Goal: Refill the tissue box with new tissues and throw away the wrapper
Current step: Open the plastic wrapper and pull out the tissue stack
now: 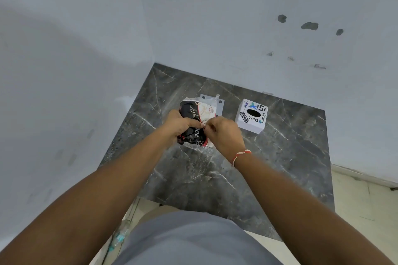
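A tissue pack (195, 112) in a black, white and red plastic wrapper lies on the dark marble table (290, 157), near its middle. My left hand (179, 123) grips the pack's left side. My right hand (224, 135) pinches the wrapper at the pack's right edge, fingertips touching those of the left. A white cube tissue box (252, 116) with stickers and a dark oval hole on top stands to the right of the pack, apart from both hands. The near end of the pack is hidden under my hands.
A flat whitish lid or plate (210, 99) lies under the pack's far end. Grey walls close in the table at the back and left. A plastic bottle (120, 236) lies on the pale floor at lower left.
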